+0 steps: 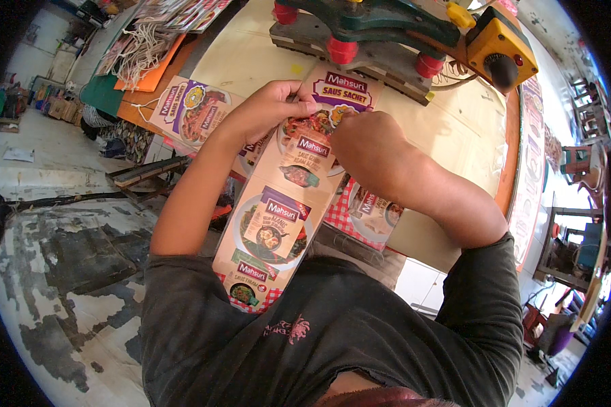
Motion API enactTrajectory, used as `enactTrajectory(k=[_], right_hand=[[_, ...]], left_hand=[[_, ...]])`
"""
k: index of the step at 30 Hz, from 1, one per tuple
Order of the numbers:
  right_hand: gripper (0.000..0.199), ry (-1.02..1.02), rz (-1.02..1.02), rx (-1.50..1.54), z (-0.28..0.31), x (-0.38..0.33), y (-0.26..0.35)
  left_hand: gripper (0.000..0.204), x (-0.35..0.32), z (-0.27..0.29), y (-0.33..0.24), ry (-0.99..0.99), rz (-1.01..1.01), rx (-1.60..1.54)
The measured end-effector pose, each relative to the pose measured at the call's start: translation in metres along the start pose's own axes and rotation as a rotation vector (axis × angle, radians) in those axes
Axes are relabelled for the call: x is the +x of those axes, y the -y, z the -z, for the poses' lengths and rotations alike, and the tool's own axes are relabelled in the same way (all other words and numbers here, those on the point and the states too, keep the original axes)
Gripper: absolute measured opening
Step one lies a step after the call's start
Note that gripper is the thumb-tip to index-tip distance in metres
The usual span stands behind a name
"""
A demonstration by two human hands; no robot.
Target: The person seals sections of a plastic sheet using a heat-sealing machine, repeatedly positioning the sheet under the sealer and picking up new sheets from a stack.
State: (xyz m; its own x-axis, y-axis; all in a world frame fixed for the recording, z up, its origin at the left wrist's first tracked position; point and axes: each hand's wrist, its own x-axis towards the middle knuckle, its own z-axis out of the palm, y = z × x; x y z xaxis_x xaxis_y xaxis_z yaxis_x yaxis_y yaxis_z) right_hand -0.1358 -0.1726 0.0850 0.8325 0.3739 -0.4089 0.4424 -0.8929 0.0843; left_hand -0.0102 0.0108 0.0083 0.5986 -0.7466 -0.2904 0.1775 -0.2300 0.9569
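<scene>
A long printed cardboard strip, cream with purple labels and pictures of food, slants from beneath the machine down to my lap. My left hand is closed on its left edge near the top, thumb lying on the printed face. Across the strip, my right hand is curled into a fist over the right edge; its fingertips are turned away and hidden. Just beyond both hands, the strip's top end meets the machine's dark lower bar. Another printed card with a red checked border lies under my right forearm.
The machine has a green frame, red cylindrical posts and a yellow control box with a black knob. To the left lie a printed card with white string and a stack of printed sheets. The table's wooden edge runs at right.
</scene>
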Motion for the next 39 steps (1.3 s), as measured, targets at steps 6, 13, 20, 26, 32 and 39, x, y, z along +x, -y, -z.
enactTrajectory(k=[6, 13, 20, 26, 32, 39], right_hand=[[0.022, -0.011, 0.022, -0.006, 0.0, 0.002, 0.0], [0.009, -0.134, 0.054, -0.024, -0.01, -0.001, -0.003], [0.018, -0.04, 0.038, -0.018, -0.003, 0.001, -0.002], [0.023, -0.023, 0.01, 0.002, -0.003, 0.002, -0.001], [0.023, -0.013, 0.013, 0.004, -0.001, 0.001, -0.001], [0.013, -0.159, 0.079, -0.034, -0.013, 0.0, -0.004]], left_hand=[[0.017, -0.004, -0.008, 0.007, -0.054, -0.036, -0.112], [0.016, -0.004, -0.012, 0.004, -0.071, -0.017, -0.083], [0.015, -0.005, -0.015, 0.002, -0.111, 0.002, -0.084], [0.014, -0.005, -0.016, 0.001, -0.107, 0.002, -0.096], [0.014, -0.004, -0.015, 0.003, -0.107, -0.002, -0.085], [0.016, -0.003, -0.015, 0.005, -0.111, -0.015, -0.081]])
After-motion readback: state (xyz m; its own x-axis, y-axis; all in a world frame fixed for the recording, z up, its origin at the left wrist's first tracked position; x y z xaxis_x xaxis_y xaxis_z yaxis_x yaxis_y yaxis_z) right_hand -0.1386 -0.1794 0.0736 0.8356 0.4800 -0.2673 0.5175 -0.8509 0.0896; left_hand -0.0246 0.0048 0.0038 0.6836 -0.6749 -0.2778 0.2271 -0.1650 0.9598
